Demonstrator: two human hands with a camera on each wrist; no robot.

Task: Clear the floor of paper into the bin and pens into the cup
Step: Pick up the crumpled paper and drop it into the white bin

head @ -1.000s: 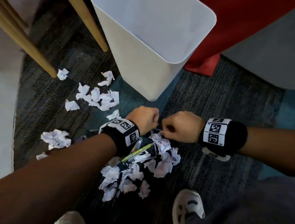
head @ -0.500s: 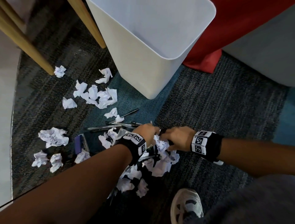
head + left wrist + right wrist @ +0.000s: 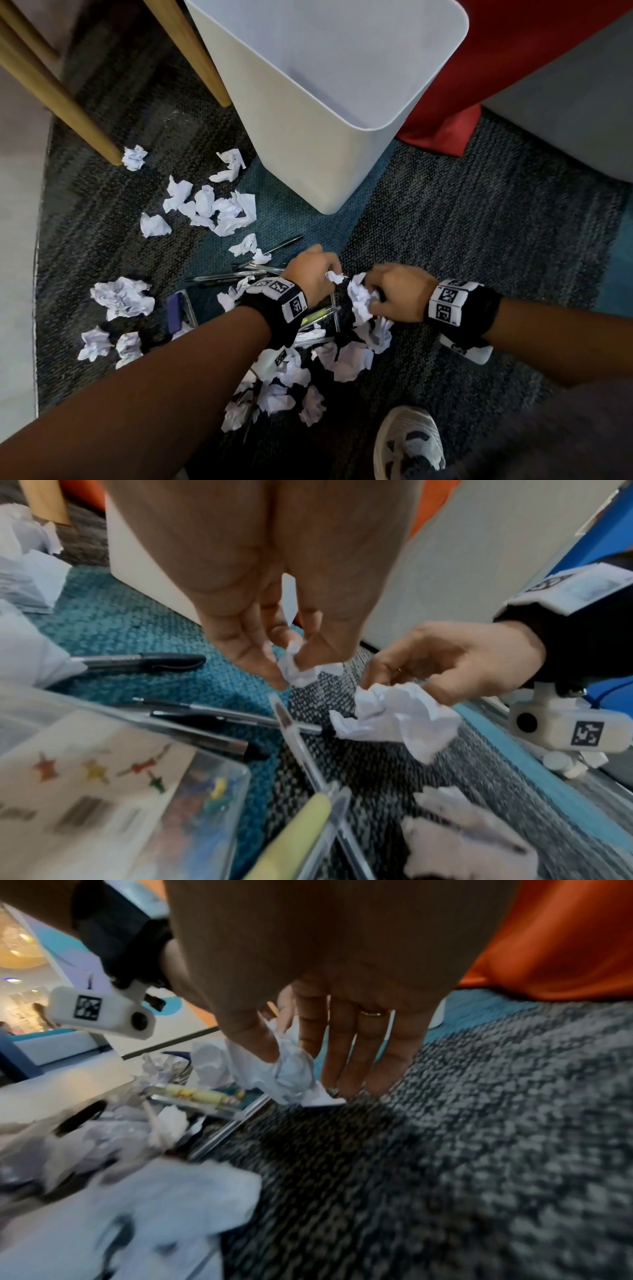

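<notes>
Head view puts your two hands low over the carpet (image 3: 479, 212), just short of the white bin (image 3: 308, 144), whose near corner stands on the teal strip with bare carpet to its right. Your left hand (image 3: 313, 274) pinches a small paper scrap (image 3: 301, 669) between thumb and fingertips. Your right hand (image 3: 399, 291) grips a larger crumpled paper ball (image 3: 394, 718) with thumb and forefinger, its other fingers straight. Crumpled paper (image 3: 219, 205) litters the floor left of the bin and below your wrists. Black pens (image 3: 239, 274) lie crossed beside the left hand, partly hidden by your forearm. A clear pushpin box (image 3: 120, 791) is blurred in the left wrist view. No cup can be made out.
</notes>
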